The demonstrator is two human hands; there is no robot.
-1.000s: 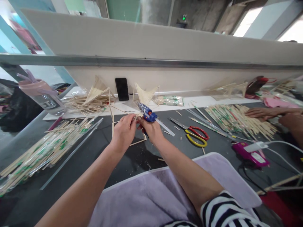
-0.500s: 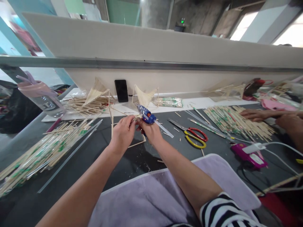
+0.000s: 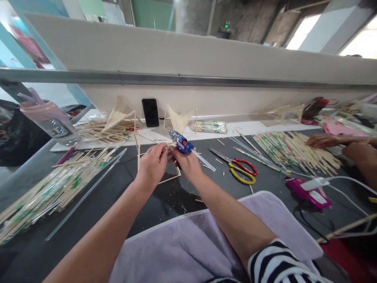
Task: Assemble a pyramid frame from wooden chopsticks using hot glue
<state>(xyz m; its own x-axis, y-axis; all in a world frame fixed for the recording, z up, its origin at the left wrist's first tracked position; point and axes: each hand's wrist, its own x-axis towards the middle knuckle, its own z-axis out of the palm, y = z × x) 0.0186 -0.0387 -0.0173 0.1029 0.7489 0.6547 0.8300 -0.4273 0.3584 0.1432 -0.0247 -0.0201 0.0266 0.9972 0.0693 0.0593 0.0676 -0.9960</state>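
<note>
Fingers [image 3: 161,152] of the left hand [image 3: 150,165] are bunched; whether anything is pinched cannot be told. By the right hand [image 3: 190,162] a blue glue gun [image 3: 184,146] is held, grip mostly hidden. Toward the bench [image 3: 165,202]'s far edge, a stick frame [image 3: 169,179] is partly covered by both hands.

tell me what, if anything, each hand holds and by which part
The right hand holds the blue glue gun, apparently by its handle, hidden in the grip. Whether the left hand holds anything cannot be told.
</note>
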